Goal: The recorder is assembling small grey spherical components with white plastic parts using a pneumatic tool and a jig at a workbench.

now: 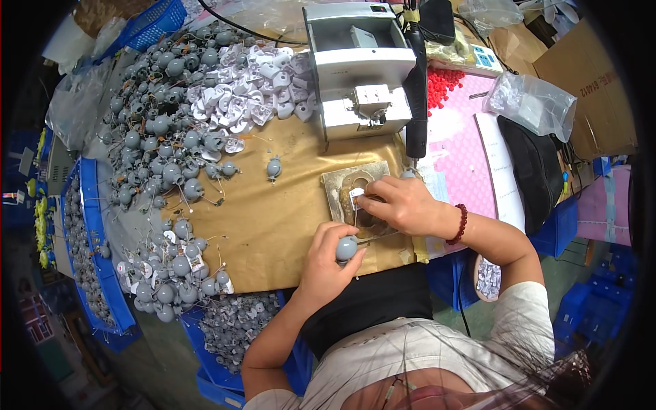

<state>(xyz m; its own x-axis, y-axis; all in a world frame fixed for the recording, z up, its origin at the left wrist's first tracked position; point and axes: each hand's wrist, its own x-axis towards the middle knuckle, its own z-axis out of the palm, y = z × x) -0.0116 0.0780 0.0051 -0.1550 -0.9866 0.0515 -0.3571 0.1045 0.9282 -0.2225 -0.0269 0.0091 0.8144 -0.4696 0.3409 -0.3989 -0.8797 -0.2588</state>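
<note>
My left hand [325, 265] is closed round a round grey ball-shaped part [346, 248], near the front edge of the bench. My right hand [407, 205], with a dark red bead bracelet on the wrist, pinches a small white plastic piece [355, 197]. That piece is over a square metal fixture [336, 183] with a rounded hollow, partly hidden by my right fingers. A thin wire seems to run down from it toward the grey part. One loose grey ball-shaped part [274, 168] lies on the brown bench cover [263, 225].
Behind the fixture stands a silver machine [362, 68]. A black electric screwdriver [416, 102] hangs beside it. Piles of grey parts [160, 123] and white pieces [253, 89] cover the left. Red pieces [443, 87] and a black pouch [529, 164] lie right. A blue bin [109, 253] stands far left.
</note>
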